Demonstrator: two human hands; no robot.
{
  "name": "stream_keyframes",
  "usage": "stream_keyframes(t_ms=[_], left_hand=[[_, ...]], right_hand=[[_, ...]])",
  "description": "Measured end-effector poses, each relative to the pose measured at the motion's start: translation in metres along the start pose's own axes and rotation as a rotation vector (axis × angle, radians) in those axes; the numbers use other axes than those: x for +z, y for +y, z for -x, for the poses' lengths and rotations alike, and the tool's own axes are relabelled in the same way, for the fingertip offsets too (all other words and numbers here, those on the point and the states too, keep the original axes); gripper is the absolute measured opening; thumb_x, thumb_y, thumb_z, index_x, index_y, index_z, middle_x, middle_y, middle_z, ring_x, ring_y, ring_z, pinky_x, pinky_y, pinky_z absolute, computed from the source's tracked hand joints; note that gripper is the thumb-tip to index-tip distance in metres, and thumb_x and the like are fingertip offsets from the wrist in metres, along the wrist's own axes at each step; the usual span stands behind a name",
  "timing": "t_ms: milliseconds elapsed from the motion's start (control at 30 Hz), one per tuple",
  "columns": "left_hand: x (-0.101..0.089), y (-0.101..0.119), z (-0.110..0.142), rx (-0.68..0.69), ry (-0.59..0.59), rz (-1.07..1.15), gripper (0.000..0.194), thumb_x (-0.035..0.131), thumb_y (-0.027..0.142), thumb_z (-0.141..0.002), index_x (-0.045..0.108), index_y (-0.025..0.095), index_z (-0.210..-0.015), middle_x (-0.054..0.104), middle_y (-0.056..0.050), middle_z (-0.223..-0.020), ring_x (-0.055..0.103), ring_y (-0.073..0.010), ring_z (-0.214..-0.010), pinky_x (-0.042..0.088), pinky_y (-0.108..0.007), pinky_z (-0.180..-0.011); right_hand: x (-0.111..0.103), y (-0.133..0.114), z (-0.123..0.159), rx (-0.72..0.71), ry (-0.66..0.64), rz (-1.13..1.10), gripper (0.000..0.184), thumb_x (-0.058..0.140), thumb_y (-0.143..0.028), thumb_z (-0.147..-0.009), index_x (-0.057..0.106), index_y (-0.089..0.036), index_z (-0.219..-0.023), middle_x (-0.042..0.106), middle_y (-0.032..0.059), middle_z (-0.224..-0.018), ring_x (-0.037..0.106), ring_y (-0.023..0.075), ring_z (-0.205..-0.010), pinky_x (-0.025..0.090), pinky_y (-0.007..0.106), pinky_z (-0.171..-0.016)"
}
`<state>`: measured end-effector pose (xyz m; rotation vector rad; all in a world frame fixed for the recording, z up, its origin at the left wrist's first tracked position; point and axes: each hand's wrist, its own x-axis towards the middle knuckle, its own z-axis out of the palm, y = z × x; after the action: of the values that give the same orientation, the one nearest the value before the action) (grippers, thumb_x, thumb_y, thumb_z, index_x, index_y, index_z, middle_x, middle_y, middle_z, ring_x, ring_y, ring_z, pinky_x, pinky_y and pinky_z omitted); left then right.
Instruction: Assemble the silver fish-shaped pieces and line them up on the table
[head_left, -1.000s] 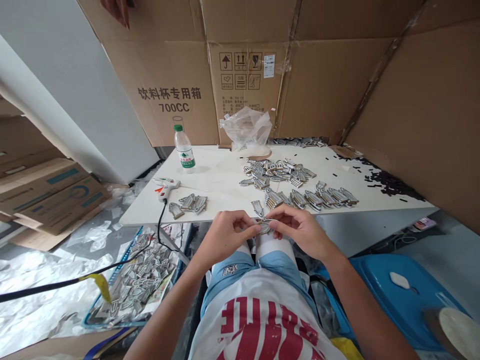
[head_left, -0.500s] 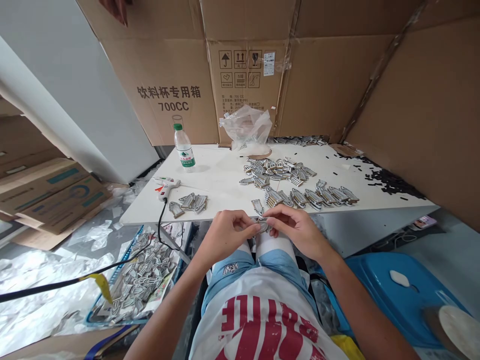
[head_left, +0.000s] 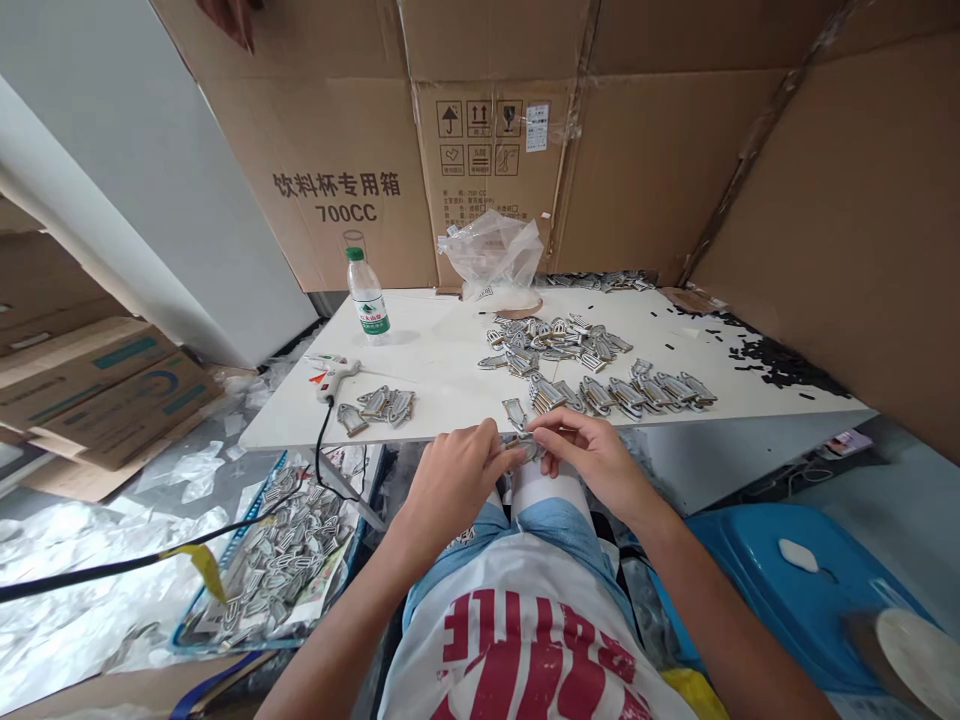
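Observation:
My left hand (head_left: 459, 478) and my right hand (head_left: 592, 455) meet over my lap at the table's front edge. Between their fingertips is a small silvery slotted piece (head_left: 529, 447), partly hidden by the fingers. Both hands are closed on it, thumbs and fingers pinched. Just beyond my fingers, a similar slotted piece (head_left: 514, 412) lies on the table edge. To its right runs a row of the same silvery pieces (head_left: 625, 396), and a looser heap (head_left: 551, 343) of them is behind.
On the white table (head_left: 442, 370) are a glue gun (head_left: 334, 376), a water bottle (head_left: 369, 300), a small pile of pieces (head_left: 386, 405), a plastic bag (head_left: 495, 255) and scattered black strips (head_left: 787, 365). A blue basket (head_left: 259, 520) of pieces stands below left; a blue lid (head_left: 795, 590) lies right.
My left hand has turned slightly, its fingers curling closer over the slotted piece. My right hand stays nearly in place, and the things on the table have not moved.

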<state>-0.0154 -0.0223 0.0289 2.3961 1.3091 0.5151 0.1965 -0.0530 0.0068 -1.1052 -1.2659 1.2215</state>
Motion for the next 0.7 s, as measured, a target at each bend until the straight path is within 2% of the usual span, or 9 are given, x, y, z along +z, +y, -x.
stream_keyframes(t_ms=[167, 267, 367, 433, 567, 633, 700], left_hand=[[-0.007, -0.001, 0.0, 0.017, -0.041, 0.058, 0.041, 0.064, 0.046, -0.106, 0.048, 0.023, -0.077, 0.062, 0.002, -0.073, 0.051, -0.018, -0.064, 0.024, -0.032, -0.063], [-0.013, -0.003, -0.001, 0.023, -0.048, 0.173, 0.044, 0.064, 0.047, -0.105, 0.046, 0.022, -0.074, 0.054, 0.005, -0.066, 0.045, -0.0158, -0.062, 0.026, -0.031, -0.064], [-0.017, -0.007, -0.003, 0.015, -0.015, 0.324, 0.048, 0.058, 0.051, -0.107, 0.043, 0.022, -0.072, 0.045, 0.006, -0.063, 0.041, -0.0147, -0.062, 0.027, -0.03, -0.064], [-0.017, -0.011, -0.006, -0.003, 0.005, 0.457, 0.045, 0.05, 0.051, -0.11, 0.049, 0.021, -0.076, 0.045, 0.005, -0.066, 0.041, -0.0148, -0.065, 0.03, -0.029, -0.064], [-0.015, -0.019, -0.012, -0.069, -0.004, 0.71, 0.04, 0.039, 0.048, -0.112, 0.063, 0.02, -0.098, 0.039, 0.006, -0.066, 0.037, -0.0154, -0.062, 0.032, -0.028, -0.061], [-0.015, -0.02, -0.013, -0.082, -0.014, 0.708, 0.044, 0.039, 0.051, -0.111, 0.066, 0.019, -0.098, 0.04, 0.006, -0.067, 0.036, -0.0155, -0.063, 0.031, -0.028, -0.061], [-0.016, -0.019, -0.012, -0.058, -0.052, 0.649, 0.048, 0.043, 0.055, -0.11, 0.068, 0.018, -0.093, 0.048, 0.003, -0.072, 0.04, -0.0158, -0.068, 0.032, -0.029, -0.064]], right_hand=[[0.0, 0.006, -0.002, 0.049, -0.007, -0.054, 0.039, 0.086, -0.057, -0.086, 0.078, -0.021, -0.1, 0.071, 0.0001, -0.072, 0.067, 0.0164, -0.062, 0.055, 0.03, -0.062], [0.0, 0.011, -0.004, 0.076, 0.008, -0.095, 0.041, 0.086, -0.058, -0.085, 0.078, -0.021, -0.098, 0.07, -0.0003, -0.07, 0.066, 0.0159, -0.061, 0.053, 0.029, -0.06], [0.0, 0.01, -0.004, 0.098, 0.009, -0.126, 0.041, 0.087, -0.058, -0.084, 0.077, -0.02, -0.096, 0.068, -0.0007, -0.067, 0.065, 0.0148, -0.059, 0.051, 0.027, -0.059], [0.001, 0.006, -0.003, 0.098, 0.019, -0.148, 0.041, 0.089, -0.057, -0.082, 0.075, -0.02, -0.094, 0.067, -0.0018, -0.066, 0.064, 0.0138, -0.058, 0.05, 0.026, -0.058], [0.003, -0.001, 0.0, 0.058, 0.039, -0.154, 0.04, 0.089, -0.055, -0.082, 0.074, -0.02, -0.094, 0.065, -0.0031, -0.069, 0.063, 0.0128, -0.057, 0.049, 0.026, -0.056], [0.005, -0.003, 0.002, 0.024, 0.036, -0.137, 0.039, 0.088, -0.055, -0.085, 0.074, -0.021, -0.095, 0.065, -0.0032, -0.071, 0.063, 0.0128, -0.058, 0.049, 0.026, -0.056], [0.006, -0.003, 0.003, -0.015, 0.046, -0.124, 0.037, 0.086, -0.055, -0.087, 0.073, -0.022, -0.096, 0.065, -0.0032, -0.072, 0.063, 0.0126, -0.058, 0.049, 0.026, -0.056]])
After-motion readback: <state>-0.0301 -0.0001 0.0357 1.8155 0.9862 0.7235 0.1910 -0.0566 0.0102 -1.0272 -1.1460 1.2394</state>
